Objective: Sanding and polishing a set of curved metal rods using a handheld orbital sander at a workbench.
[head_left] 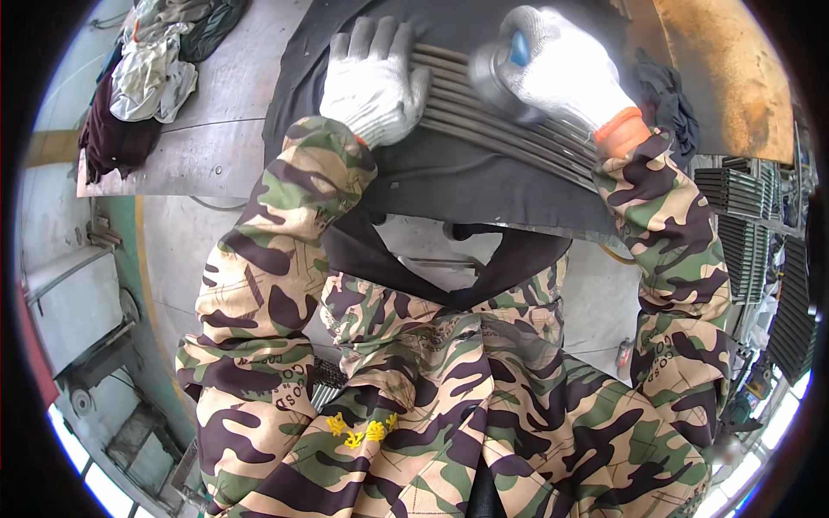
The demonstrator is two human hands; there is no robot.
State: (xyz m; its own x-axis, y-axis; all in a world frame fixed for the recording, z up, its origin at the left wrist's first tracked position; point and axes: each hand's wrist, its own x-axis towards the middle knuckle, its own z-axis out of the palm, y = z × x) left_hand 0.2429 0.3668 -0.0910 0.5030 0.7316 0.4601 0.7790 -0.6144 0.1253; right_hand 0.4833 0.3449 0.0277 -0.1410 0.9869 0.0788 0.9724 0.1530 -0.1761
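Note:
A row of several long, thin dark metal rods lies side by side on a black cloth over the table. My left hand, in a white knit glove, lies flat at the rods' left ends with its fingers stretched out and its thumb against them. Above the middle of the rods, my gloved right hand is closed around a grey, rounded tool with a blue part. Motion blur hides the tool's exact kind and whether it touches the rods.
Crumpled clothes lie on the table's far left. A dark bunched cloth sits beside my right wrist, near a brown, stained board. Stacks of dark metal bars stand at the right. The table's front edge runs before my body.

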